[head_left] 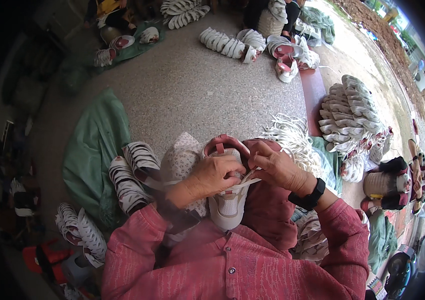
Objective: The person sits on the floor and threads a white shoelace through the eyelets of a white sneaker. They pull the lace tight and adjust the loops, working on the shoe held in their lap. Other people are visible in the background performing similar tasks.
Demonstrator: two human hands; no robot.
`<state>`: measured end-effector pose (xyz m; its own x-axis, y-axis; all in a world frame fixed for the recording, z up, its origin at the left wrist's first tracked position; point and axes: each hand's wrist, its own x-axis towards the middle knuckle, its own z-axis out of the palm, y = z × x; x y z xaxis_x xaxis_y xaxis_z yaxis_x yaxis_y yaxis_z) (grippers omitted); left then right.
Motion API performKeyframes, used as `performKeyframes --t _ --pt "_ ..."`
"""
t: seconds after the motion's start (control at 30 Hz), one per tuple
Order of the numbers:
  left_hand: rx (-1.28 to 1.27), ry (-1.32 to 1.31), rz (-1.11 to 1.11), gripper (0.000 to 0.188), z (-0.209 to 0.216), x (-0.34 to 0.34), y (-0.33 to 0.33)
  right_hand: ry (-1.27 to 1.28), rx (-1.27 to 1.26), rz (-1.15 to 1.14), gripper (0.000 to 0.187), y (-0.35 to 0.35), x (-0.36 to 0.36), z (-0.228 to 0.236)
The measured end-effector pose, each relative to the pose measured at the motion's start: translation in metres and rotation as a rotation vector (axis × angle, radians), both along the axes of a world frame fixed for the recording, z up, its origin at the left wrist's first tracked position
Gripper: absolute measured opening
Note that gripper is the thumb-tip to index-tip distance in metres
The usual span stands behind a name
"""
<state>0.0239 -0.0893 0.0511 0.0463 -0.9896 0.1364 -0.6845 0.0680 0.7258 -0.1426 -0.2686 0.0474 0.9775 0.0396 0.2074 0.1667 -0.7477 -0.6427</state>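
A white and beige sneaker [226, 210] with a dark red lining lies on my lap, its mesh toe toward my body. My left hand [212, 176] is closed over the sneaker's tongue and eyelet area, fingers curled in at the opening. My right hand [277, 167] pinches a flat white shoelace [246, 184] at the sneaker's right side. The lace runs across the front of the tongue. What lies under the left fingertips is partly hidden.
A heap of loose white laces [295, 142] lies beyond my right knee. Stacked shoe uppers [350, 112] stand farther right. Striped rows of shoes [131, 177] sit left, beside a green sheet [95, 155]. More shoes [285, 55] and other people are at the far side.
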Motion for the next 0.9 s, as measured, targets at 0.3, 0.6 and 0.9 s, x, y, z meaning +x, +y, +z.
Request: performKeyframes --t 0.3,0.6,0.9 --pt "-0.274 -0.222 0.010 0.009 -0.007 -0.008 -0.003 -0.009 -0.002 0.077 0.025 -0.002 0.006 0.009" --pt "-0.226 -0.698 0.341 0.009 0.064 0.119 0.040 0.026 0.082 0.073 0.025 -0.003 0.006 0.007" --pt "-0.150 -0.152 -0.138 0.015 0.004 0.016 -0.012 -0.055 -0.057 0.142 0.023 0.001 0.009 0.007"
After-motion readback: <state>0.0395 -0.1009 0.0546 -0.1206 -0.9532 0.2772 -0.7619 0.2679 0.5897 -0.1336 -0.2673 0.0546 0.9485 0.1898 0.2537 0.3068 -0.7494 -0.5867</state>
